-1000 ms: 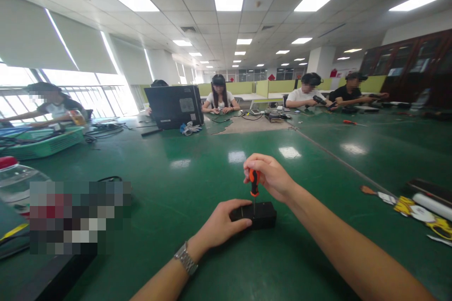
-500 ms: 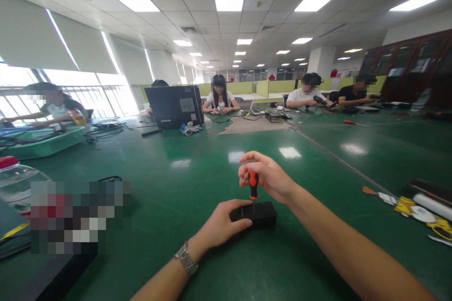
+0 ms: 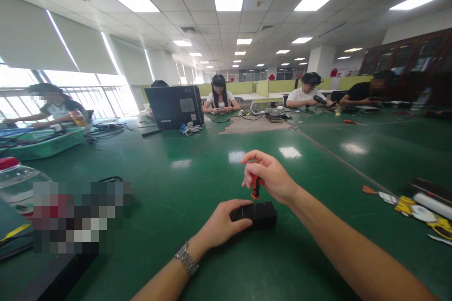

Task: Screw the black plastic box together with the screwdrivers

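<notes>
A black rectangular box (image 3: pixel 265 215) lies on the green tabletop in front of me. My left hand (image 3: pixel 224 221) grips its left end, thumb along the near side and fingers along the far side. In my right hand (image 3: pixel 270 176) is an orange and black screwdriver (image 3: pixel 255 193), held by its handle and nearly upright, leaning slightly. The shaft points down to the top of the box, close to my left fingertips. Whether the tip sits in a screw is too small to tell.
A computer case (image 3: pixel 174 107) stands farther back with gloves (image 3: pixel 191 128) beside it. A green basket (image 3: pixel 52 143) and a clear bottle (image 3: pixel 21 181) are at left. Another screwdriver (image 3: pixel 353 122) lies far right, scissors-like yellow pieces (image 3: pixel 406 207) nearer. Several people sit around the table.
My right hand has shifted slightly right and turned around the screwdriver handle, which now tilts a little more. My left hand and the black box stay in place.
</notes>
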